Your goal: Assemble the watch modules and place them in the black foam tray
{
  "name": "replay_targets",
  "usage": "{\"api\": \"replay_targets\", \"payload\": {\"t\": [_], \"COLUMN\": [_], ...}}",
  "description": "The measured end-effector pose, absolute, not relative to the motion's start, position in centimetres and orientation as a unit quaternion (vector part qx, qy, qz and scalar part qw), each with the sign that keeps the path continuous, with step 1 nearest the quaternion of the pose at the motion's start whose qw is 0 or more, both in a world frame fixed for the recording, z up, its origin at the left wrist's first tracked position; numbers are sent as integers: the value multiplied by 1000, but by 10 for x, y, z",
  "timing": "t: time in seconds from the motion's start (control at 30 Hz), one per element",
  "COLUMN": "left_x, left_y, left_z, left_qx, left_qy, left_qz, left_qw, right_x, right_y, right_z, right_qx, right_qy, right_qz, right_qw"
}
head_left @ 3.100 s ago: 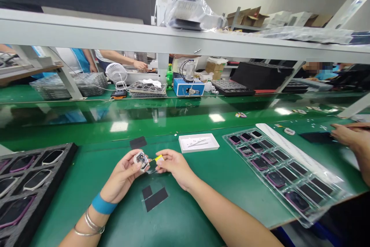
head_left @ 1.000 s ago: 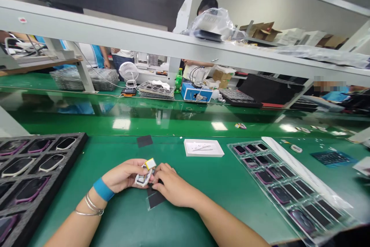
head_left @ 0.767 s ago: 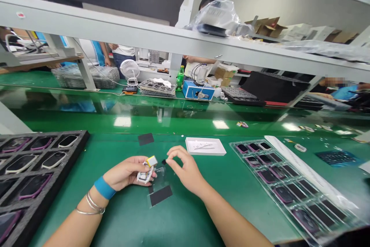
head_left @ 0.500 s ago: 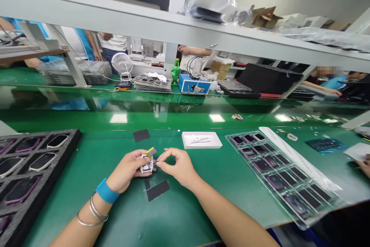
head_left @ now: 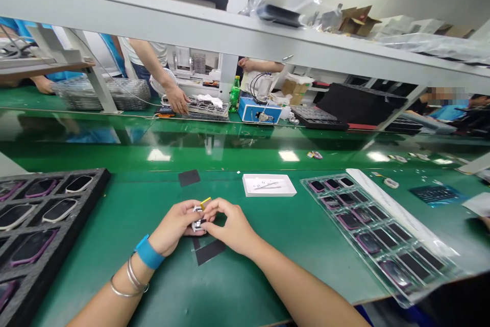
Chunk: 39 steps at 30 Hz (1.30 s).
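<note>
My left hand (head_left: pixel 174 225) is closed around a small white device housing (head_left: pixel 198 217) with a yellow-taped cell (head_left: pixel 205 201) sticking up from it. My right hand (head_left: pixel 229 225) meets it from the right, fingertips pinched against the housing. Both hands hover just above the green mat, over a clear film carrying a black adhesive patch (head_left: pixel 210 251). What the right fingertips pinch is too small to make out.
A black foam tray (head_left: pixel 49 215) of devices lies at the left. A clear blister tray (head_left: pixel 378 230) of screens lies at the right, a small white tray (head_left: pixel 268 184) and a black patch (head_left: pixel 189 177) ahead. Another person's hand (head_left: pixel 176 100) reaches over the far bench.
My right hand lifted from the film, then came back to the housing, and both hands now press together on it. Across the belt another person's arm has reached down to a tray.
</note>
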<state>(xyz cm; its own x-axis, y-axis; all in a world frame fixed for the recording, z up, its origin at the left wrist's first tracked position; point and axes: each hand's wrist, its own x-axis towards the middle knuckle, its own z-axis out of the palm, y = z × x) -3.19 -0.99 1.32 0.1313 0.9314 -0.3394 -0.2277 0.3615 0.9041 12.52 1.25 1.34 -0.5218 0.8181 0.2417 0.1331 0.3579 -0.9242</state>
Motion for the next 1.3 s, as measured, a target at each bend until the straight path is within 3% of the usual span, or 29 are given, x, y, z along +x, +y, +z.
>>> {"api": "replay_targets", "payload": {"t": [0.17, 0.37, 0.83, 1.3], "left_x": [-34, -33, -32, -33], "left_y": [-9, -9, -11, -10], "left_z": [11, 14, 14, 10], "left_qx": [358, 358, 358, 353], "left_qy": [495, 496, 489, 490], "left_qz": [434, 436, 439, 462], "left_qw": [662, 660, 663, 649], "right_x": [125, 123, 120, 118], "right_y": [14, 14, 14, 8], "right_z": [13, 11, 8, 1], "right_qx": [-376, -339, -350, -318], "right_qy": [-755, -699, -708, -840], "right_qz": [339, 476, 462, 173], "right_qw": [418, 412, 403, 404]}}
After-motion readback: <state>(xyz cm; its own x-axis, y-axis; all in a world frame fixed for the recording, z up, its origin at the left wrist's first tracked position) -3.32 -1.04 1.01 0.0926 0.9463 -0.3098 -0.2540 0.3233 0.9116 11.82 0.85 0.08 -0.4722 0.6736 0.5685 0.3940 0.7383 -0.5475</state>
